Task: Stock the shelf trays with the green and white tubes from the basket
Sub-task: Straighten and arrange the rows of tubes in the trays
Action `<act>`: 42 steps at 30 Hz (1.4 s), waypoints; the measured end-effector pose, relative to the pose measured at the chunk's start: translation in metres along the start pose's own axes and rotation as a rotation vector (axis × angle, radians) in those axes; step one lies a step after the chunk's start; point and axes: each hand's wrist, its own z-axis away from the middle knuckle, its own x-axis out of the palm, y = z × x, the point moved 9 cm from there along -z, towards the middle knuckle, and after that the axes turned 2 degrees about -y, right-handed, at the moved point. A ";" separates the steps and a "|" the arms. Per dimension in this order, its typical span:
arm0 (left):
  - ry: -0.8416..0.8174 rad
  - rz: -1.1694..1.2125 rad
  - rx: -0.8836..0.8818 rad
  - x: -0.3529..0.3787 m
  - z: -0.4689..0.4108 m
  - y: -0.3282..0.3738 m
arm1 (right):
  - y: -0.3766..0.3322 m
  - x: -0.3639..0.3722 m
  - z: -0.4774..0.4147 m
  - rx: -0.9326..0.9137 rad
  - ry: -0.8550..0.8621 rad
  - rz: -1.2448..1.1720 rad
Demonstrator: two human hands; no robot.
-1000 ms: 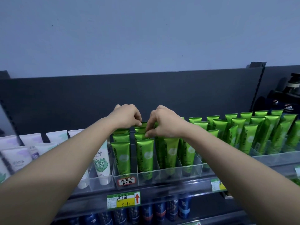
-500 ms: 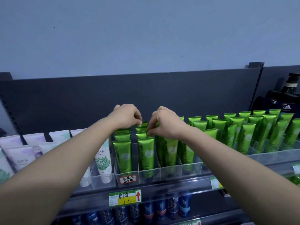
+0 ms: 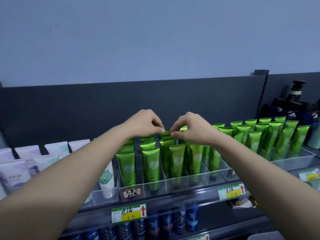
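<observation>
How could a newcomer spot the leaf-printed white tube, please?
Find the clear shelf trays of bright green tubes. Just left of them, one white tube stands cap down. Its green leaf print sets it apart from the lilac-printed tubes further left.

Shop, shelf trays (image 3: 173, 183) of green tubes (image 3: 152, 168), price tags (image 3: 129, 213) on shelf edge

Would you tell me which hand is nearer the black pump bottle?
Right. The right hand is left of the pump bottle; the left hand lies even further left. Both pinch one green tube.
</observation>
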 end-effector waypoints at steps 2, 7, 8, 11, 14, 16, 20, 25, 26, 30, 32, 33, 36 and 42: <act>-0.054 -0.008 0.008 0.008 -0.003 0.006 | 0.004 -0.001 0.008 0.015 -0.013 0.004; -0.125 -0.103 0.009 0.022 -0.005 0.009 | 0.010 0.005 0.021 0.035 -0.110 0.012; -0.120 -0.105 0.011 0.023 -0.005 0.010 | 0.011 0.006 0.022 0.039 -0.120 0.020; -0.083 -0.074 0.020 0.022 -0.005 0.012 | 0.011 0.007 0.023 0.037 -0.112 0.039; -0.055 -0.033 0.012 0.025 -0.006 0.014 | 0.009 0.006 0.024 0.030 -0.093 0.045; -0.051 -0.031 0.009 0.026 -0.006 0.016 | 0.007 0.006 0.024 0.026 -0.085 0.046; -0.056 -0.039 0.004 0.026 -0.006 0.014 | 0.009 0.005 0.025 0.034 -0.072 0.041; -0.050 -0.043 -0.002 0.025 -0.007 0.015 | 0.008 0.007 0.026 0.022 -0.080 0.032; -0.050 -0.045 -0.002 0.025 -0.007 0.015 | 0.008 0.007 0.026 0.018 -0.083 0.027; -0.062 -0.024 -0.014 0.025 -0.007 0.012 | 0.009 0.008 0.025 0.021 -0.087 0.018; -0.055 0.005 -0.032 0.022 -0.007 0.009 | 0.010 0.010 0.024 0.021 -0.105 0.001; -0.041 0.017 -0.039 0.019 -0.008 0.008 | 0.011 0.010 0.023 0.020 -0.116 -0.015; 0.036 0.017 -0.057 0.011 -0.011 0.000 | 0.015 0.007 0.019 0.038 -0.081 -0.073; 0.063 -0.187 -0.131 0.012 -0.020 -0.017 | 0.029 -0.003 -0.006 0.091 0.098 0.081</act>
